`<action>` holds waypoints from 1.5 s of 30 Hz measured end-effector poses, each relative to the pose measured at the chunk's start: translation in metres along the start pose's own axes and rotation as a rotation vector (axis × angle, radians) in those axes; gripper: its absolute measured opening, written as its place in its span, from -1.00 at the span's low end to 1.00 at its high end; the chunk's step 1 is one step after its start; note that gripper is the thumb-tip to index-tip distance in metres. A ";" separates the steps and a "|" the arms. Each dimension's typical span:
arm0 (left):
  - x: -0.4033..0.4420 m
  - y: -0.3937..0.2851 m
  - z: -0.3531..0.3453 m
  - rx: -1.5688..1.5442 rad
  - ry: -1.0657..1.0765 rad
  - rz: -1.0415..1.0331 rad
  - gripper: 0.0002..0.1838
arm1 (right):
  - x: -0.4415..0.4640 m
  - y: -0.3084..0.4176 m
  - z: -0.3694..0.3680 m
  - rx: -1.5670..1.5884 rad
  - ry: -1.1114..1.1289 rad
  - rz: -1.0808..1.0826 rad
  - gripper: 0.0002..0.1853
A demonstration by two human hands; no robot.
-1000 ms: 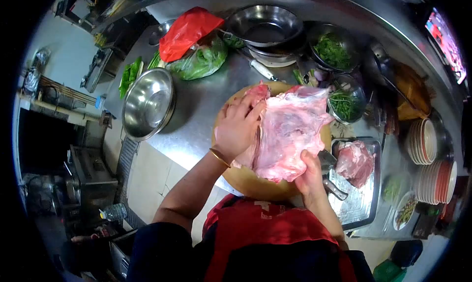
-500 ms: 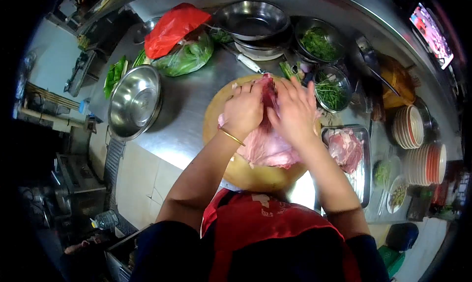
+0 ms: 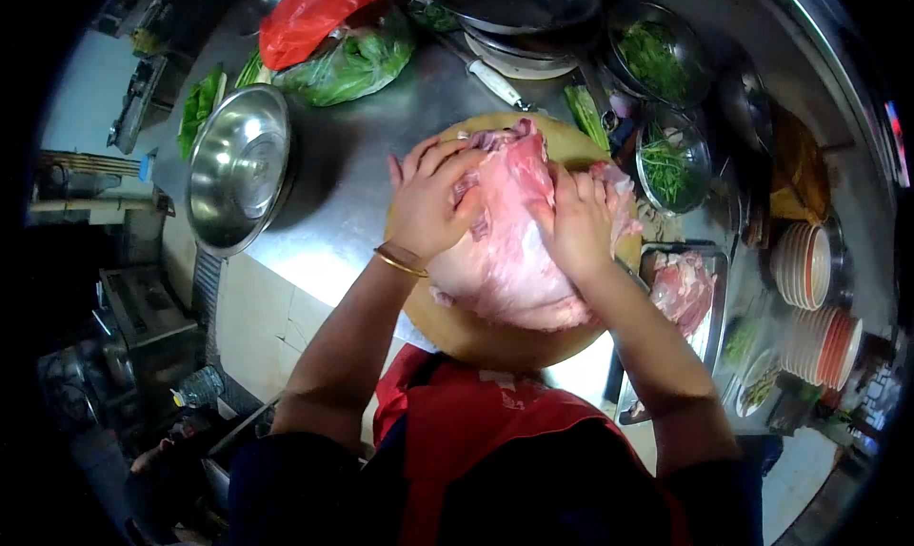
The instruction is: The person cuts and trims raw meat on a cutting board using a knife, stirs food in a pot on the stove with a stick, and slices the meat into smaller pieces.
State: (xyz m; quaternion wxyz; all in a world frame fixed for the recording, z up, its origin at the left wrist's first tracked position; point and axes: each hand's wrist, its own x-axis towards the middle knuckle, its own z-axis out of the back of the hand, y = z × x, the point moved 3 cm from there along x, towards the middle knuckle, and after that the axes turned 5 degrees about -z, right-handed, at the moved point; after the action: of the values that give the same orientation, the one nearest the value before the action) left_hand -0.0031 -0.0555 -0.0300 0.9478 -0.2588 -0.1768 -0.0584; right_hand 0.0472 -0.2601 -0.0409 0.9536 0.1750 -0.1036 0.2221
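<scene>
Pink raw meat (image 3: 519, 246), a broad, uneven slab, moist, with pale fat and redder ridges at 12 o'clock; lies on a round, yellowish board (image 3: 476, 341) set on a steel counter (image 3: 357, 156). Left hand (image 3: 428, 198) on the slab's 10 o'clock side: fingers slightly spread, thumb apart from them, touching the surface. Right hand (image 3: 579, 224) at 1 to 2 o'clock: fingers nearly together, thumb apart, laid on the meat. Smooth gold-coloured bangle (image 3: 401, 262) round the left wrist. From the board: shiny, wide steel bowl (image 3: 238, 170) at 10 o'clock; crinkled red plastic bag (image 3: 319, 18) at 11, touching a clear bag of leafy greens (image 3: 357, 60); white-handled tool (image 3: 497, 82) at 12; metal bowl with green stems (image 3: 672, 168) at 2; rectangular metal tray (image 3: 708, 337) at 4, holding a smaller lump of meat (image 3: 681, 289). Pale plates, some reddish, in two stacks (image 3: 824, 346) between 3 and 4. Red cloth apron (image 3: 476, 417) at 6, whitish print on it, too blurred to read. Clear plastic bottle (image 3: 199, 387), yellow cap, at 8.
</scene>
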 end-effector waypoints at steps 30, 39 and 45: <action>0.024 -0.006 -0.013 0.168 0.137 -0.394 -0.07 | 0.020 0.021 -0.015 0.083 0.092 0.581 -0.21; 0.029 -0.020 -0.017 0.402 0.024 -0.318 0.07 | 0.010 0.015 0.026 0.023 -0.135 0.451 -0.36; -0.078 -0.120 -0.026 0.195 0.044 -0.518 -0.21 | -0.142 -0.081 0.113 0.060 -0.094 -0.156 -0.67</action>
State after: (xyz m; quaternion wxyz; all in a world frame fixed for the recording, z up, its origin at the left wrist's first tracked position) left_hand -0.0923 -0.1700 -0.0231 0.9254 -0.1110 -0.2211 -0.2871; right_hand -0.0544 -0.4262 0.0001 0.9564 0.2214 -0.1275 0.1415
